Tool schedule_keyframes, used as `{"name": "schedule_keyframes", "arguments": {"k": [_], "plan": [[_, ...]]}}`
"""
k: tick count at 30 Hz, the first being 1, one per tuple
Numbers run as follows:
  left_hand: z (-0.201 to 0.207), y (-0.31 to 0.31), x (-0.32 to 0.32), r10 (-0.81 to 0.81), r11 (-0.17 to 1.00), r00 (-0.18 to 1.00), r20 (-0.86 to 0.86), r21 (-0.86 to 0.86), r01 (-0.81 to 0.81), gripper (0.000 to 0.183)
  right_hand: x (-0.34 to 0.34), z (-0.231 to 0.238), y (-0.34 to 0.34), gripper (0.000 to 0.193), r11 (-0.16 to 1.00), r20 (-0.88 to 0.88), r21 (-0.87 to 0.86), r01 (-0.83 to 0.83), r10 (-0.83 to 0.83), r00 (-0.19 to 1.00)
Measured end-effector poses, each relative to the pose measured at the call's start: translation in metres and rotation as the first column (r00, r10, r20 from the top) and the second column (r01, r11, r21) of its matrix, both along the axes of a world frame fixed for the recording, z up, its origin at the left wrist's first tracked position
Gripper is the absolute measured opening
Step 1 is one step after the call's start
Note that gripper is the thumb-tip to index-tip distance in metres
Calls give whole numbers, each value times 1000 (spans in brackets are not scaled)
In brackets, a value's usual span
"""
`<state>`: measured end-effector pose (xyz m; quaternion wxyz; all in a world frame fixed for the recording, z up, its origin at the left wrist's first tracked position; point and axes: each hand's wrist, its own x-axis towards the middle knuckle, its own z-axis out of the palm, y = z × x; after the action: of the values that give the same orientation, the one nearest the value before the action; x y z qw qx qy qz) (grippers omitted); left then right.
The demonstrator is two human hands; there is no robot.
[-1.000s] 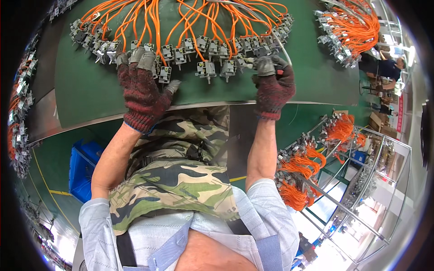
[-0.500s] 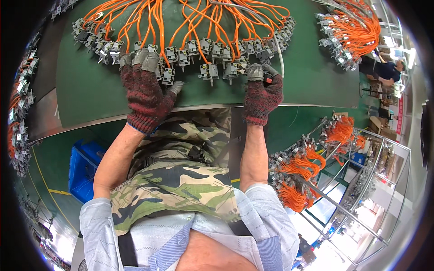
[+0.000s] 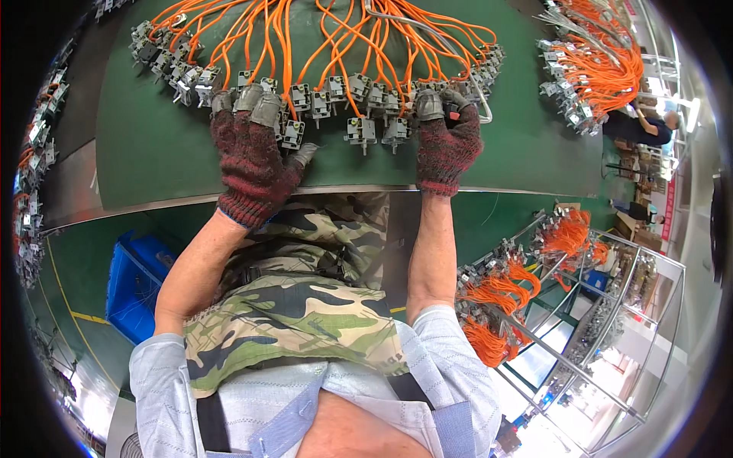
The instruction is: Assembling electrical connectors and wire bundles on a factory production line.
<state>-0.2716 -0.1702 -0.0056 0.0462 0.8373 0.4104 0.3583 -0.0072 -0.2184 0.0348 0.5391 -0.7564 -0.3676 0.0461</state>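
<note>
Orange cables (image 3: 288, 46) fan across the green table, each ending in a grey metal terminal block (image 3: 360, 131); several blocks form a curved row. My left hand (image 3: 256, 156), in a dark red knitted glove with grey-taped fingertips, lies over blocks left of the middle. Its fingers are stretched out and the thumb is apart, beside one block (image 3: 292, 134). At the right end of the row, my right hand (image 3: 449, 149), gloved alike, is closed round a small black-and-red object (image 3: 453, 116), mostly hidden by the fingers. A pale grey cable (image 3: 484, 103) bends down beside it.
Another bundle of orange cables (image 3: 611, 72) lies at the table's far right. Below right stands a metal rack (image 3: 580, 362) with more bundles. A blue bin (image 3: 126, 294) is on the floor at left. A co-worker (image 3: 649, 128) is at the far right.
The whole view has shifted slightly, so the table and blocks sit a little lower. Both hands keep nearly the same places on the row. Beside my right hand, the pale cable now bends more sharply.
</note>
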Motion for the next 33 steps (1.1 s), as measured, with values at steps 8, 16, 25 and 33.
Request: {"name": "schedule_keyframes", "arguments": {"k": [8,16,25,33], "plan": [[0,0,1,1,1000,1000,-5,-2,-1,94,5,-13,-1,32,999,-129,47,-3,9,992],[-3,1,1,2,1000,1000,-7,20,-2,92,9,-12,-1,28,989,-67,72,-128,133,989],[-3,1,2,-8,1000,1000,25,15,7,93,19,-3,-4,24,962,84,-25,-272,273,958],[-5,0,-1,-19,999,998,57,35,17,94,15,12,-11,30,947,-180,109,-303,318,931]]}}
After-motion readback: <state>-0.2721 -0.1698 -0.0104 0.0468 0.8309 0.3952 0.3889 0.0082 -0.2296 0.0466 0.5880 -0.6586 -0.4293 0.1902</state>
